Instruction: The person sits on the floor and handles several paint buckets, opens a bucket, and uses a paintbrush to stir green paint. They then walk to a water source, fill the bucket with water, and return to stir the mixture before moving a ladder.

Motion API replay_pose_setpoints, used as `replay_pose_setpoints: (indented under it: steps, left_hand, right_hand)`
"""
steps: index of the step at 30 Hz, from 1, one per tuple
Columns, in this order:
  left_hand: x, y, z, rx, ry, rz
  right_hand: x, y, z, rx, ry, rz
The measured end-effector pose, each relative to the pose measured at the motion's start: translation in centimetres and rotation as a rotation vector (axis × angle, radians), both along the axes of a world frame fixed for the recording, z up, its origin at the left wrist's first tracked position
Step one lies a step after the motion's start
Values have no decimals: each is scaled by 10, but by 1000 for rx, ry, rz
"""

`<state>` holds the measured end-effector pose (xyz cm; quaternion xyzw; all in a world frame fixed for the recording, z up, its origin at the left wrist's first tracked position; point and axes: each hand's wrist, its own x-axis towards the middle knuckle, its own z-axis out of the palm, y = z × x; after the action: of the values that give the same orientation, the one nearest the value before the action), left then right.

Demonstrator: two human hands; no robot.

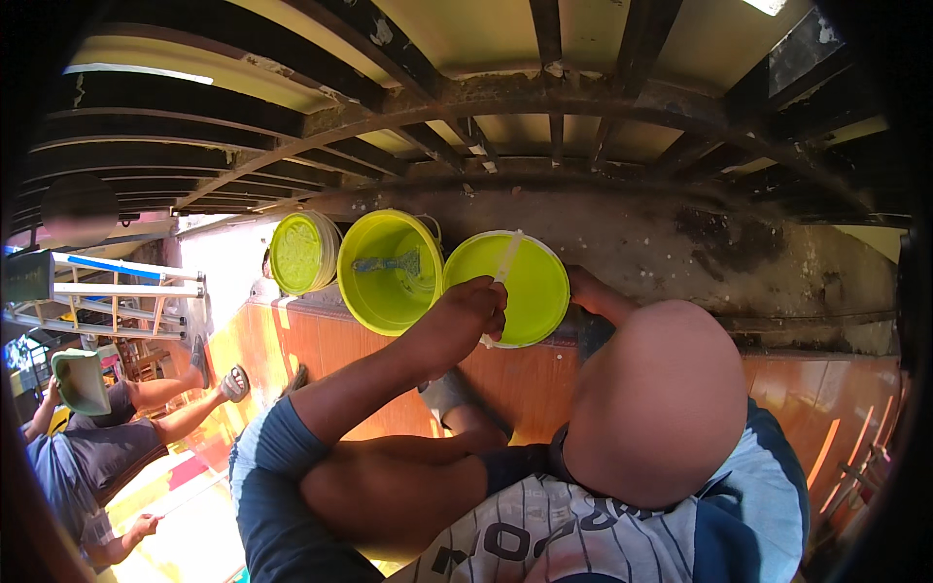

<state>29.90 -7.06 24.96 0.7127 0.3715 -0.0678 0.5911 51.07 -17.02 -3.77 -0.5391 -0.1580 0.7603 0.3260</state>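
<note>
Three buckets stand in a row in front of me, against a wall base. My left hand [474, 307] reaches over the right bucket [530, 296], which shows a smooth yellow-green top. Its fingers are closed round a pale narrow strip [509, 255] that crosses the bucket's mouth; whether it is a handle or a stick I cannot tell. My right hand [587, 290] is at the same bucket's right rim, its fingers mostly hidden. In the yellow middle bucket [364, 296] lies a smeared grey brush or scraper [389, 262]. The left bucket [296, 255] has a streaky yellow-green top.
Dark beams [418, 107] run overhead and behind the buckets. Reddish-brown shiny flooring [525, 389] lies under me, and my bent knee [661, 398] rises beside the right bucket. At left are a ladder [126, 290] and another person [107, 447] holding a pale container [82, 382].
</note>
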Motion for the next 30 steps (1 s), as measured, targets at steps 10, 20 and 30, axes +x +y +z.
replay_pose_setpoints:
  steps: [10, 20, 30]
  left_hand:
    - [-9, -24, 54, -109, 108, 216]
    - [-43, -48, 81, -23, -9, 208]
    - [-76, -47, 68, 21, -247, 148]
  right_hand:
    - [49, -60, 160, -36, -20, 178]
    - [52, -80, 255, -167, -136, 304]
    - [32, -82, 275, -237, -196, 296]
